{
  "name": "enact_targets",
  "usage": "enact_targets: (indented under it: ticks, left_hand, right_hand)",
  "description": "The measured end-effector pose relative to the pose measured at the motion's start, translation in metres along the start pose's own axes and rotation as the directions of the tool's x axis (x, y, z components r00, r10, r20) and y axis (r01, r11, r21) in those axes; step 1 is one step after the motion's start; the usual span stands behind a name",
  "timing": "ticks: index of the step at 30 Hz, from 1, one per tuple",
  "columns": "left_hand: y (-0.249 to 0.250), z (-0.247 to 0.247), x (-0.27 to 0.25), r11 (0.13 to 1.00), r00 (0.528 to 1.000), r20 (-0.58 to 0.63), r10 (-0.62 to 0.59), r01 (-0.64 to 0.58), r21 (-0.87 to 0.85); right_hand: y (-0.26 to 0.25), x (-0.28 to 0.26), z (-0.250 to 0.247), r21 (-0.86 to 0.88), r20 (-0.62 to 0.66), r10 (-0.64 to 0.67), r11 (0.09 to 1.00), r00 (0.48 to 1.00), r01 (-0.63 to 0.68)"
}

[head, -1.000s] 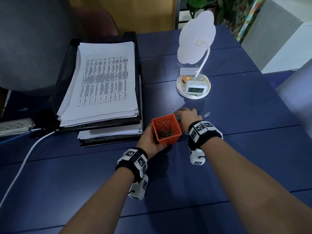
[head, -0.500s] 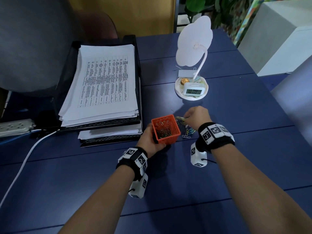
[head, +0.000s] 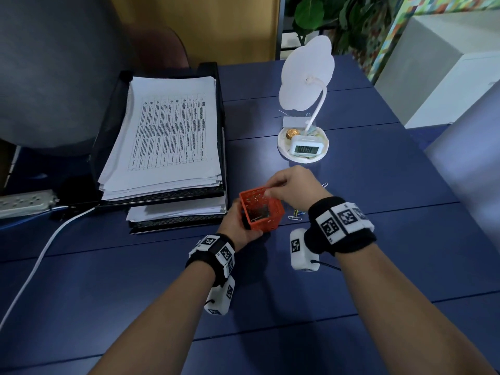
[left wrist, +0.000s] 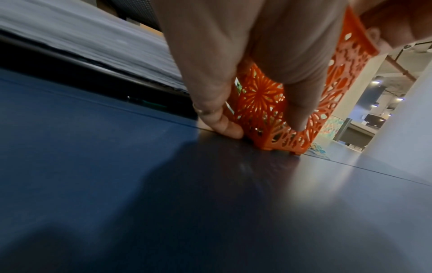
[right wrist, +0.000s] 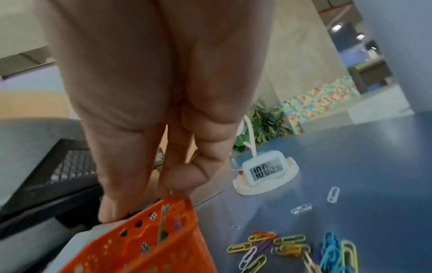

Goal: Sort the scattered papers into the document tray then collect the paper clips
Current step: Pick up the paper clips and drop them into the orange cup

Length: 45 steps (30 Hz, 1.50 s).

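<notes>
My left hand (head: 243, 226) grips the orange lattice basket (head: 266, 221), which stands on the blue table; in the left wrist view its fingers (left wrist: 217, 118) wrap the basket (left wrist: 257, 103). The right hand (head: 270, 189) hovers over the basket's far rim, fingertips pinched together on what look like paper clips, mostly hidden. From the right wrist, that hand (right wrist: 168, 184) sits just above the basket (right wrist: 145, 240). Several coloured paper clips (head: 295, 214) (right wrist: 292, 247) lie right of the basket. The black document tray (head: 108, 136) holds a stack of papers (head: 173, 136).
A white cloud-shaped desk lamp with a clock in its dish (head: 303, 147) stands beyond the hands. A single clip (head: 325, 184) lies right of my right hand. A power strip (head: 24, 203) and white cable (head: 40, 263) lie at the left; a grey chair (head: 54, 63) is behind the tray.
The right hand lifted from the clip pile on the table and moved left, over the basket's rim. The left hand kept hold of the basket.
</notes>
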<state>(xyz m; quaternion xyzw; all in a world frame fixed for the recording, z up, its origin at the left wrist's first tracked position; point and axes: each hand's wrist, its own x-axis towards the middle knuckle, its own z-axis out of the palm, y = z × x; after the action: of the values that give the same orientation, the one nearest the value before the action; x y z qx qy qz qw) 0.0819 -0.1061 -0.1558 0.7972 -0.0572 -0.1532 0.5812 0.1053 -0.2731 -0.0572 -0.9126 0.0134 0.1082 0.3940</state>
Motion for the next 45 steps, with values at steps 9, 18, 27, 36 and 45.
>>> enact_targets:
  ticks: [9, 18, 27, 36, 45]
  left_hand:
    - [-0.017, -0.003, -0.010, 0.999, 1.000, 0.026, 0.009, -0.008, -0.033]
    - [-0.015, -0.005, -0.007, 1.000, 0.998, 0.052, 0.018, -0.017, -0.024]
    - [-0.010, -0.003, -0.008, 1.000, 0.999, 0.044, 0.017, -0.017, -0.008]
    - [-0.011, -0.006, -0.006, 0.999, 0.999, 0.036, -0.017, 0.015, 0.051]
    - [-0.007, -0.005, -0.008, 0.999, 0.997, 0.076, -0.024, 0.028, -0.045]
  right_hand:
    - [0.090, 0.028, -0.004, -0.238, -0.193, 0.328, 0.899, 0.925, -0.368]
    - [0.109, 0.049, 0.007, -0.485, 0.035, 0.268, 0.847, 0.963, -0.218]
    - [0.099, 0.015, 0.041, -0.468, 0.089, 0.179, 0.876, 0.980, -0.118]
    - [0.087, 0.009, 0.042, -0.444, -0.056, 0.244, 0.862, 0.968, -0.243]
    - [0.082, 0.011, 0.034, -0.242, -0.125, 0.365, 0.890, 0.922, -0.385]
